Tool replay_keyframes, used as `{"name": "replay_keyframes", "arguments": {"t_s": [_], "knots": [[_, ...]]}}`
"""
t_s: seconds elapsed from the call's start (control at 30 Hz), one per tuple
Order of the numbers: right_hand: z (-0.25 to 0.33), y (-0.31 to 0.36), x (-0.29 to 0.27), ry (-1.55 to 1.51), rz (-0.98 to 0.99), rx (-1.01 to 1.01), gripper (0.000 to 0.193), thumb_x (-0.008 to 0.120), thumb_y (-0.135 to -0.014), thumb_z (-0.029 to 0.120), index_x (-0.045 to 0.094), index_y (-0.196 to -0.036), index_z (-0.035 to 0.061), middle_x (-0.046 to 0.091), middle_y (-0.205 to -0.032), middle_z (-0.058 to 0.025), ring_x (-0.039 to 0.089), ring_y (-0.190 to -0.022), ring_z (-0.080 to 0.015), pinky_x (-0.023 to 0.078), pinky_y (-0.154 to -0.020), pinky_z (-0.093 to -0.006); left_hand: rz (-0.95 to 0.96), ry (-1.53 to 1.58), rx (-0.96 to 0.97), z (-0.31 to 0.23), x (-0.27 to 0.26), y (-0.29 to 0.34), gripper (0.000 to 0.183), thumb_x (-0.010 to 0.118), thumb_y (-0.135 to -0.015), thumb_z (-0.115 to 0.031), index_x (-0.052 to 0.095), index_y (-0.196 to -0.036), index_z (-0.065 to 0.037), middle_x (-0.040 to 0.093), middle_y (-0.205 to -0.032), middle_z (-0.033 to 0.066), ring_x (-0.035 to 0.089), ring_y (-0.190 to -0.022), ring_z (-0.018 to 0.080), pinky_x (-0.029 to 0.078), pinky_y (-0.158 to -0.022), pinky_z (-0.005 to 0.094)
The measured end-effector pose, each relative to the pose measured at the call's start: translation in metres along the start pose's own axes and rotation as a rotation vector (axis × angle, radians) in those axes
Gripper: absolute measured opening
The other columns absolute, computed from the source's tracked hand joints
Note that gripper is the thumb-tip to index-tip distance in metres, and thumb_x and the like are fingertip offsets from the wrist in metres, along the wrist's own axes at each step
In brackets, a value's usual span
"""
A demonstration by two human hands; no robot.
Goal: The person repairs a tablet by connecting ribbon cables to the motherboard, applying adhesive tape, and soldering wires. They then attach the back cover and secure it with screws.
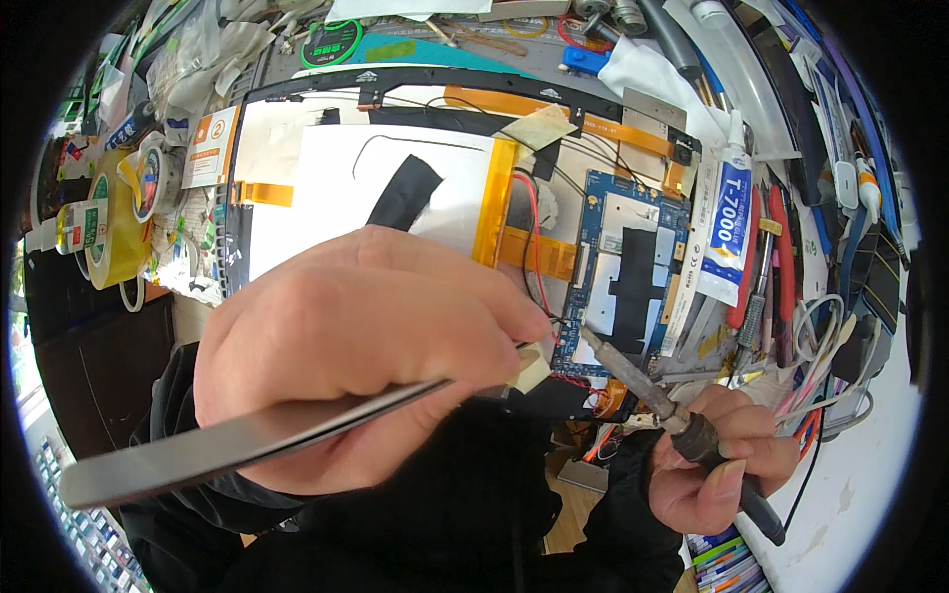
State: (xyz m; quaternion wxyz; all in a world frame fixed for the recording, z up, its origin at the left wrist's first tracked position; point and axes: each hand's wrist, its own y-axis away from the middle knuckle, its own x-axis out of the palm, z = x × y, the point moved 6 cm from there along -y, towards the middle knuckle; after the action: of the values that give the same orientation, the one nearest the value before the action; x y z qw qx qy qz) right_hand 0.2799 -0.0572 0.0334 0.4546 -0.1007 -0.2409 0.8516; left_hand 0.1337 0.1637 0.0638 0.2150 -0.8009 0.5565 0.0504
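Observation:
My left hand (pixel 336 336) is closed around metal tweezers (pixel 227 445); their narrow end reaches toward the lower left edge of a blue circuit board (pixel 592 237). My right hand (pixel 727 465) grips a soldering iron (pixel 633 378) by its dark handle, its tip at that same board edge. Red and black wires (pixel 535 227) run from the white battery (pixel 282 222) down to this spot. Battery and board lie inside an opened tablet (pixel 415 81). Black tape (pixel 407 193) covers part of the battery. My fingers hide the tweezer tips, so contact cannot be told.
Right of the tablet lie a blue-and-white glue tube (pixel 727 212), red-handled tools (pixel 781 237) and looped white cables (pixel 820 341). A yellow tape roll (pixel 114 222) stands at left. A green-rimmed spool (pixel 331 44) sits at the back beside a teal mat (pixel 425 51).

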Motion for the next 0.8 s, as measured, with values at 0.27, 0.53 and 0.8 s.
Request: {"name": "replay_keyframes", "arguments": {"t_s": [0.27, 0.53, 0.8], "knots": [[-0.0013, 0.0003, 0.0009, -0.002, 0.033, 0.029, 0.031, 0.07, -0.09, 0.023, 0.045, -0.095, 0.0046, 0.05, -0.072, -0.0098, 0.047, -0.052, -0.0174, 0.035, -0.048, -0.0335, 0.064, -0.022, 0.027, -0.001, -0.0007, -0.0028, 0.022, 0.073, -0.088, 0.009, 0.061, -0.102, -0.004, 0.074, -0.102, 0.0232, 0.075, -0.094, 0.0315, 0.059, -0.082, 0.0392], [-0.0005, -0.0007, 0.0017, 0.03, 0.033, 0.022, 0.032, 0.072, -0.088, 0.022, 0.046, -0.094, 0.0045, 0.051, -0.071, -0.0102, 0.047, -0.051, -0.0177, 0.037, -0.049, -0.0337, 0.043, -0.031, 0.022, -0.0006, -0.0003, -0.0013, 0.024, 0.072, -0.088, 0.009, 0.059, -0.104, -0.003, 0.073, -0.104, 0.0238, 0.074, -0.095, 0.0312, 0.059, -0.083, 0.0399], [-0.0001, -0.0017, 0.0008, 0.007, 0.069, 0.016, 0.033, 0.074, -0.084, 0.021, 0.047, -0.095, 0.0055, 0.053, -0.074, -0.0097, 0.048, -0.053, -0.0176, 0.037, -0.049, -0.0335, 0.026, -0.038, 0.019, -0.0005, -0.0004, -0.0007, 0.023, 0.073, -0.089, 0.007, 0.059, -0.105, -0.004, 0.073, -0.104, 0.0238, 0.075, -0.096, 0.0315, 0.058, -0.085, 0.0404]]}}
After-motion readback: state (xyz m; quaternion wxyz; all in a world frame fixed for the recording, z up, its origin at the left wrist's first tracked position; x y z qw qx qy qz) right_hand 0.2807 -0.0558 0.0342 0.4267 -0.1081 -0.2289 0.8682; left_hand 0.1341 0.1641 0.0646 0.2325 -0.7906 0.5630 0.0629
